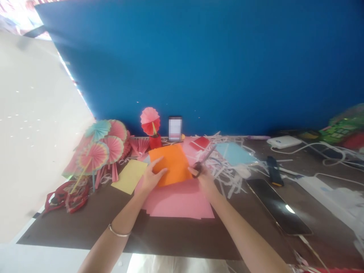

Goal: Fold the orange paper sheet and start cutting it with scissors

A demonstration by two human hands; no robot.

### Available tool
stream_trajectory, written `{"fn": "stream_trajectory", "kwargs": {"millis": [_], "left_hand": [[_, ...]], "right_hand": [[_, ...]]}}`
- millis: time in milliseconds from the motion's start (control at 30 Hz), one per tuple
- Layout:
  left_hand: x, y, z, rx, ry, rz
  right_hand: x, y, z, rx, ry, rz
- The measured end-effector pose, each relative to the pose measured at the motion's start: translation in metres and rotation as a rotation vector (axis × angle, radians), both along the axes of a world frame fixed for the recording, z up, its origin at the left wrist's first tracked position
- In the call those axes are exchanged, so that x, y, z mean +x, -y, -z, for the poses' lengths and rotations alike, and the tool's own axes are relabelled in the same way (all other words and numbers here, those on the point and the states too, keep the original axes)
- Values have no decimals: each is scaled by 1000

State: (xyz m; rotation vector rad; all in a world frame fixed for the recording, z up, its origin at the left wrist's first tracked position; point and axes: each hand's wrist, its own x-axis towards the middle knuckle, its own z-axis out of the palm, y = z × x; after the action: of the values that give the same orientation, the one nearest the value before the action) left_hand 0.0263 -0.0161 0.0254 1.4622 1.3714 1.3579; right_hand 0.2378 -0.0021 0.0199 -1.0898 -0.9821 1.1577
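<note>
Two bare hands meet at the centre of the frame over a sheet of orange paper (173,163). The left hand (150,177) lies on the sheet's lower left corner, fingers spread wide and flat, thumb pointing toward the middle. The right hand (203,178) is closed around the handles of a pair of scissors (202,162), whose blades point up and to the right, just beside the sheet's right edge. Whether the blades are parted or already biting the paper cannot be told; the picture is soft there.

Beneath the orange sheet lies a stack of pink paper (179,201) on a dark brown surface (85,223), with a yellow sheet (129,176) touching it at the left. A light blue sheet (234,153) rests to the upper right among white paper strips (227,178). Finished paper fans (104,146) crowd the left side, and a black phone (280,206) lies well apart at the lower right.

Judging from this pose, a clean cut calls for the left hand to keep the sheet taut and lifted slightly off the pink stack, so only one layer enters the blades. Fingers of the holding hand seem best kept clear of the cutting line. Long, unhurried strokes, with the paper turned rather than the scissors, would likely give a straighter edge.
</note>
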Motion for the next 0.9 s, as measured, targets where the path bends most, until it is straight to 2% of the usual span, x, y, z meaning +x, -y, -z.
{"fn": "stream_trajectory", "kwargs": {"millis": [133, 333, 467, 633, 900], "left_hand": [[0, -1, 3, -17, 12, 8], [-2, -5, 5, 21, 190, -68], [-6, -9, 6, -15, 311, -127], [-8, -16, 13, -14, 458, -121], [-5, -17, 17, -76, 510, -30]], "right_hand": [[0, -1, 0, -18, -168, -16], [14, 3, -8, -12, 173, -54], [23, 7, -14, -22, 297, -232], [20, 13, -14, -18, 421, -530], [17, 22, -26, 0, 296, -617]]}}
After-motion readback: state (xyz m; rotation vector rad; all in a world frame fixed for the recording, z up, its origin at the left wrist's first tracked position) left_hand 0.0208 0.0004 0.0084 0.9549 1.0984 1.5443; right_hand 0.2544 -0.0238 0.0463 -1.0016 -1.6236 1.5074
